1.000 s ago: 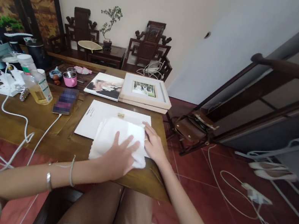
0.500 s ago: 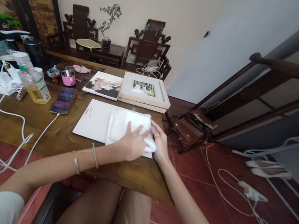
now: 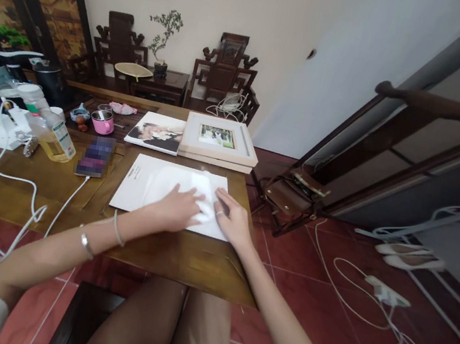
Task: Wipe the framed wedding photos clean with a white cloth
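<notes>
The left hand (image 3: pixel 176 210) and the right hand (image 3: pixel 234 220) lay open and flat, palms down, fingers loose, close side by side on a white cloth (image 3: pixel 193 180). The cloth was spread under both hands over the right part of a white board (image 3: pixel 137 182) on the wooden surface (image 3: pixel 10 181). Just beyond the hands sat a framed picture (image 3: pixel 218 137), with a photo print (image 3: pixel 157 131) beside it. Left of the left hand lay a phone (image 3: pixel 94 157), and a bottle (image 3: pixel 56 135) farther left

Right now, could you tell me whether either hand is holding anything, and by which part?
Nothing is gripped: left hand and right hand lie flat on the white cloth, near its right end.
</notes>
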`<control>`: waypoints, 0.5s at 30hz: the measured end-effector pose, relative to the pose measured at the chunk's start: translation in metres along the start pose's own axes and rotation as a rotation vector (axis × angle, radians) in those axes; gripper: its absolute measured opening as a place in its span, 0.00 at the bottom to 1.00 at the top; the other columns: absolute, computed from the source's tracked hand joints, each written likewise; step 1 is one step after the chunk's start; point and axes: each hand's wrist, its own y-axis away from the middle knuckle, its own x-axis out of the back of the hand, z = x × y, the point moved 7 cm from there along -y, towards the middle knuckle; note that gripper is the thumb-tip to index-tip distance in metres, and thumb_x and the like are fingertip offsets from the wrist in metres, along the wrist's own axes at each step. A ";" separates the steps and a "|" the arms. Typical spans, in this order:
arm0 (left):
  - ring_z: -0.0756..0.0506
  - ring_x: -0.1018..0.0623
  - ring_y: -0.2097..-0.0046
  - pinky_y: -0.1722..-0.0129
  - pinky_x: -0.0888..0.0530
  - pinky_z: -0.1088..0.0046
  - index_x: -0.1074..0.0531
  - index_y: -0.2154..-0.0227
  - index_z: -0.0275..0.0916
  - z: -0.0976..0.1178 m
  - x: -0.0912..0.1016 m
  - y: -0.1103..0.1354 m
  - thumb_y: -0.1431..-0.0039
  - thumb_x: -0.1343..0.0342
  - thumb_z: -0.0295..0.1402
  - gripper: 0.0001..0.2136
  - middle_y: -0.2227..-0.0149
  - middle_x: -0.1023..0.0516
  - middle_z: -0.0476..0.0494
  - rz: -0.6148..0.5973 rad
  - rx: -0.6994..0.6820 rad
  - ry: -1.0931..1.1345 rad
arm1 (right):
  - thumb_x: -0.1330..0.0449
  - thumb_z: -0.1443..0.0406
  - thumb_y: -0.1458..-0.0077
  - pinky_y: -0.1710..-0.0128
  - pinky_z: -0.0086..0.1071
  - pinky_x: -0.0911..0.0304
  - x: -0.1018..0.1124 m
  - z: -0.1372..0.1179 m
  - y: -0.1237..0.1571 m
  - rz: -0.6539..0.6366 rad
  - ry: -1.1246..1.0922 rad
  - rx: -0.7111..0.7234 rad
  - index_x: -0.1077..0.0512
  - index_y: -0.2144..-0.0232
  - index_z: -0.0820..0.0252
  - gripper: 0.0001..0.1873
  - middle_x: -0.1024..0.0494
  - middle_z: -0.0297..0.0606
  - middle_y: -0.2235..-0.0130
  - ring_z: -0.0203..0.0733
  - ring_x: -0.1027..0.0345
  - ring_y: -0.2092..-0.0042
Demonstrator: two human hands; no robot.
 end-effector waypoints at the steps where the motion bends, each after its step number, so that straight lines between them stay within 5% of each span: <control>1: 0.36 0.34 0.39 0.45 0.34 0.52 0.26 0.56 0.40 -0.012 0.001 -0.009 0.39 0.46 0.30 0.10 0.41 0.32 0.39 -0.010 -0.002 0.018 | 0.47 0.64 0.45 0.37 0.49 0.45 -0.002 -0.002 0.000 -0.024 0.035 0.025 0.24 0.52 0.63 0.21 0.26 0.47 0.45 0.52 0.36 0.40; 4: 0.39 0.26 0.48 0.50 0.29 0.62 0.26 0.59 0.35 -0.036 0.009 -0.038 0.47 0.47 0.21 0.13 0.49 0.24 0.37 0.010 -0.006 0.107 | 0.49 0.65 0.44 0.38 0.49 0.43 -0.006 -0.009 0.001 -0.059 0.104 0.087 0.25 0.51 0.63 0.21 0.27 0.47 0.44 0.53 0.37 0.39; 7: 0.42 0.23 0.56 0.58 0.27 0.69 0.26 0.64 0.34 -0.034 0.020 -0.069 0.48 0.50 0.20 0.11 0.57 0.22 0.39 0.093 -0.087 0.206 | 0.51 0.65 0.43 0.42 0.49 0.39 -0.006 -0.015 0.001 -0.069 0.137 0.126 0.26 0.51 0.64 0.21 0.26 0.49 0.46 0.53 0.34 0.42; 10: 0.42 0.23 0.59 0.58 0.27 0.70 0.26 0.66 0.35 -0.021 0.020 -0.093 0.46 0.50 0.21 0.09 0.60 0.21 0.39 0.083 -0.155 0.216 | 0.51 0.65 0.42 0.45 0.48 0.37 -0.005 -0.018 0.001 -0.081 0.138 0.126 0.26 0.53 0.65 0.20 0.24 0.51 0.50 0.54 0.32 0.46; 15: 0.39 0.24 0.51 0.51 0.28 0.62 0.27 0.56 0.32 -0.035 0.004 -0.092 0.44 0.52 0.19 0.15 0.52 0.23 0.34 -0.010 0.009 0.119 | 0.50 0.65 0.42 0.42 0.48 0.40 -0.004 -0.015 0.001 -0.072 0.111 0.124 0.26 0.52 0.60 0.19 0.25 0.47 0.48 0.52 0.34 0.44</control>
